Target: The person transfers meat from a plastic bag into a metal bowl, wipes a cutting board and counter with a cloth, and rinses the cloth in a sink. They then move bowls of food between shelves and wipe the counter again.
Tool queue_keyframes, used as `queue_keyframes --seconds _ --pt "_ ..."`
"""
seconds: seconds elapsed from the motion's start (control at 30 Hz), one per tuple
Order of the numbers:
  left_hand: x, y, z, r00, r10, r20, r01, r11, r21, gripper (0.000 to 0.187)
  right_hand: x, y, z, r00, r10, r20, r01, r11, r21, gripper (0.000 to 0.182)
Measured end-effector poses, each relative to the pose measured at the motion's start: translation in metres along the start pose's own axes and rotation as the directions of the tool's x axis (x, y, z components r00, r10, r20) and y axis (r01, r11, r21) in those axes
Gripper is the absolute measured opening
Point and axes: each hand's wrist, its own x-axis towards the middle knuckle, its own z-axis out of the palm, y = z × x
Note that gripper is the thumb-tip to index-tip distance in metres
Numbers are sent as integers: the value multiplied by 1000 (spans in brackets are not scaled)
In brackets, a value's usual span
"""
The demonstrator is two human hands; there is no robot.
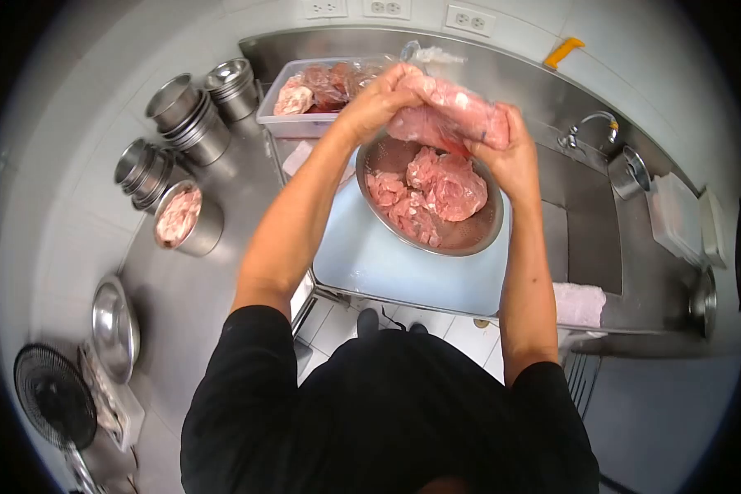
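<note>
A plastic bag of raw meat point(449, 117) is stretched sideways between my two hands, above the far rim of a metal bowl. My left hand point(380, 100) grips its left end, fingers wrapped round it. At its right end, my right hand point(509, 152) is closed on the bag. Below, the perforated-looking steel bowl point(492, 224) holds several pieces of raw pink meat point(446, 188). The bowl rests on a pale blue cutting board point(362, 267).
Behind my left arm stands a plastic tub point(292, 126) with bagged meat. Stacked steel pots point(191, 123) and a pot of meat point(210, 230) line the left counter. A sink point(593, 247) with a faucet point(589, 128) is at right, a folded cloth point(579, 305) near its front edge.
</note>
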Motion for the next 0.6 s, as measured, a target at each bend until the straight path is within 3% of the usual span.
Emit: queue_keyframes --seconds 0.07,0.13,0.17,0.23,0.27,0.37,0.4,0.5,0.6 --pt "-13 -2 3 993 -117 -23 116 993 -15 31 -13 8 -3 1000 -6 -31 5 1000 -31 46" --pt "-28 -2 8 959 -273 -76 267 960 -81 44 -27 37 0 971 -238 -13 236 968 -81 50" --pt "-34 -4 16 949 -297 -102 307 946 104 45 -33 52 1 937 -350 -3 347 931 -108 53" --pt "-52 3 42 929 -330 -170 371 815 445 49 -48 55 1 943 -295 151 309 949 -72 51" --pt "-57 -16 34 974 -195 -114 219 706 674 49 -53 52 -1 933 -294 206 316 945 -80 50" --pt "-67 6 61 970 -156 -188 227 295 928 45 -63 47 -10 886 -271 377 329 939 -100 51" --pt "-72 17 74 953 -166 -254 293 280 914 40 -66 44 -13 870 -250 424 329 936 -124 52" --pt "-78 5 76 981 48 -189 180 140 974 35 -72 38 -19 856 -208 473 298 947 -122 65" --pt "-75 7 90 925 63 -374 333 334 882 29 -72 39 -4 882 -167 440 264 949 -170 73"
